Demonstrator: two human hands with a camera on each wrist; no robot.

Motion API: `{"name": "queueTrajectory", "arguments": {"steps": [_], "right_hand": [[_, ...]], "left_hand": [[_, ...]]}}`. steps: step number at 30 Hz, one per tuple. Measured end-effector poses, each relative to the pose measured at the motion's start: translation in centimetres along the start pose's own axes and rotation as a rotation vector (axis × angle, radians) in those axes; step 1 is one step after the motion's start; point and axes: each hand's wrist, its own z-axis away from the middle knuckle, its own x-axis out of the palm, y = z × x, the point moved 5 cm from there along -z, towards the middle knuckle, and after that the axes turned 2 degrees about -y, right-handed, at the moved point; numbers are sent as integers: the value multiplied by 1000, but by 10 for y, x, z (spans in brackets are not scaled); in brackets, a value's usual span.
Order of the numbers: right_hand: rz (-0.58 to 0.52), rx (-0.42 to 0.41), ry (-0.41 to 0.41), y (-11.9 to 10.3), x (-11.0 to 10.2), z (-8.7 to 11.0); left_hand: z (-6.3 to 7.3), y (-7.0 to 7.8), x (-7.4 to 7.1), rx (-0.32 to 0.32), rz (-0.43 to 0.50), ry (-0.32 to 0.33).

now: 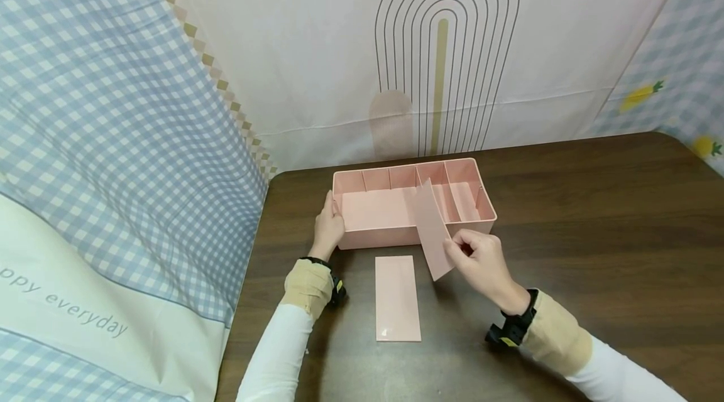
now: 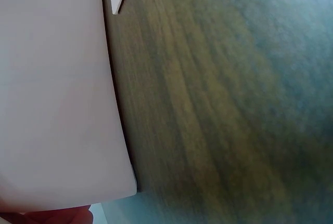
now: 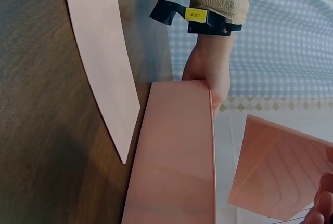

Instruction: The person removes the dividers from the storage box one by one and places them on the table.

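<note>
A pink divided box (image 1: 379,237) stands on the table, with one divider (image 1: 444,191) inside toward its right end. At the box's left end, my left hand (image 1: 329,226) holds the corner; its fingertips are partly hidden by the wall. My right hand (image 1: 481,257) pinches a thin pink divider panel (image 1: 432,232) by its right edge. That panel is tilted in front of and over the box's front rim, and in the right wrist view the panel (image 3: 281,167) is raised clear of the front wall. A second flat pink panel (image 1: 398,298) lies on the table before the box.
The dark wooden table (image 1: 594,232) stretches to the right of the box. A patterned white cloth (image 1: 317,63) hangs behind its back edge, and a blue checked cloth (image 1: 141,107) hangs along the left side.
</note>
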Motion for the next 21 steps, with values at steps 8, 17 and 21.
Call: {"name": "queueTrajectory", "arguments": {"steps": [8, 17, 21], "right_hand": [[3, 5, -7, 1, -1, 7], [-25, 53, -31, -16, -3, 12], [-31, 51, -24, -33, -7, 8]], "left_hand": [[0, 0, 0, -6, 1, -1], [1, 0, 0, -7, -2, -4], [0, 0, 0, -5, 2, 1]]}}
